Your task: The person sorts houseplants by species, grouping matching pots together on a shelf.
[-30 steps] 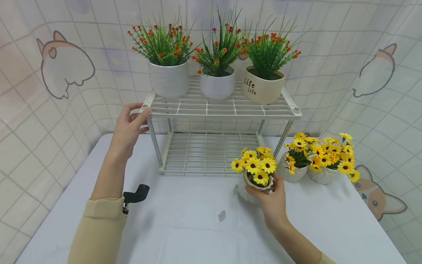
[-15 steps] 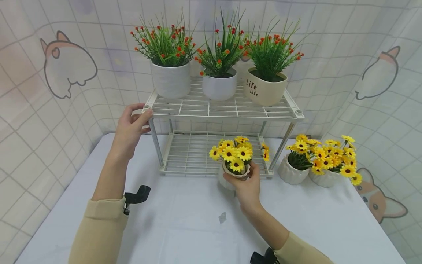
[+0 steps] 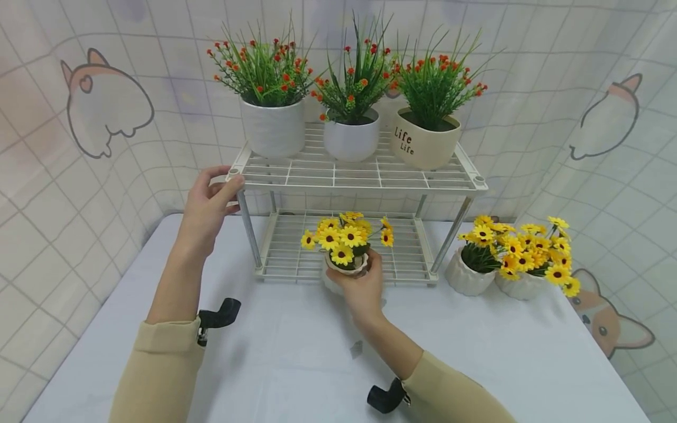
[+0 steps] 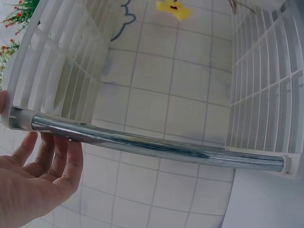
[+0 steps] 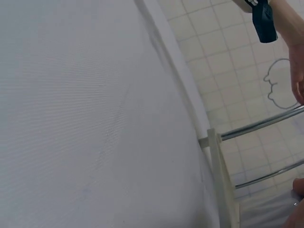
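My left hand [image 3: 203,214] grips the front left corner of a white two-tier wire rack [image 3: 365,187]. In the left wrist view its fingers [image 4: 59,164] curl against the chrome post [image 4: 156,144] below the upper tier. My right hand [image 3: 365,288] holds a small white pot of yellow flowers [image 3: 346,238] at the front edge of the lower tier [image 3: 288,258]. Its palm and fingers cover the pot's right side. Whether the pot's base touches the tier cannot be made out. The right wrist view shows only part of that hand [image 5: 295,213], at the lower right edge.
Three pots with red-flowered grass stand on the upper tier: a white textured pot [image 3: 274,126], a smooth white pot [image 3: 351,140] and a cream pot [image 3: 425,141]. Two more yellow-flower pots, a left one [image 3: 471,276] and a right one [image 3: 520,286], stand right of the rack.
My right hand has carried the yellow-flower pot leftward, from near the rack's right front corner to the middle of its front edge. My left hand stays on the rack corner.
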